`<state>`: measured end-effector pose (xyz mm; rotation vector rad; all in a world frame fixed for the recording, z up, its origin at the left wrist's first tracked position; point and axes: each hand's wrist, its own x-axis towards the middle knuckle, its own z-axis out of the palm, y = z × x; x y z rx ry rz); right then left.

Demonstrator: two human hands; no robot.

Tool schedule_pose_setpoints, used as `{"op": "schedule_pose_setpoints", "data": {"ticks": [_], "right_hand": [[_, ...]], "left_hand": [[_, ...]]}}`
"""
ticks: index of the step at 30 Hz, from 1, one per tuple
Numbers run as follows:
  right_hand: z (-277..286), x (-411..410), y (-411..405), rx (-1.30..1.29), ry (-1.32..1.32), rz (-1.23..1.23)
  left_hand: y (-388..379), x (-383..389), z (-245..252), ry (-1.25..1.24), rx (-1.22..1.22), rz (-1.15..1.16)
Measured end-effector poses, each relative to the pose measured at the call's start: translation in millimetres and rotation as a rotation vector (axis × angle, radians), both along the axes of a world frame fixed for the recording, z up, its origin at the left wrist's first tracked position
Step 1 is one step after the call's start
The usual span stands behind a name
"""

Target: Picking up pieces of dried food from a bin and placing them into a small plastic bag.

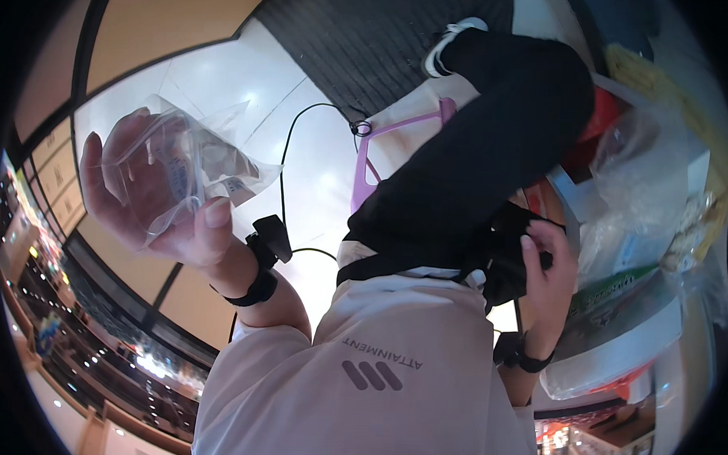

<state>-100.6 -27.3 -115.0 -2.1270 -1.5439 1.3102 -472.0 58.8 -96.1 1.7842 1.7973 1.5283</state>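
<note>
My left hand is raised at the left, fingers curled around a clear plastic bag. The bag is creased and bears printed writing; whether anything lies inside is hard to tell. My right hand is low beside my right hip, thumb and fingers bent. Its fingertips lie against or just over a black fabric item, and I cannot tell whether they grip it. Each wrist carries a black strap, and a small black device sits on the left one.
Under my legs stands a purple plastic stool. A black cable loops across the white tiled floor. Ahead lies a grey ribbed mat. Plastic bags crowd my right side. Tan cabinet panels border the left.
</note>
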Motion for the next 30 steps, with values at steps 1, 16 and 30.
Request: {"op": "schedule_pose_setpoints", "data": {"ticks": [1, 16, 30], "right_hand": [[-1, -2, 0, -0.002, -0.036, 0.015], [12, 15, -68, 0.136, -0.244, -0.033], [-122, 51, -41, -0.241, -0.044, 0.452]], "left_hand": [[-8, -10, -4, -0.017, 0.003, 0.024], [-93, -80, 32, -0.146, 0.148, 0.098], [-41, -72, 17, -0.231, 0.001, -0.256]]}}
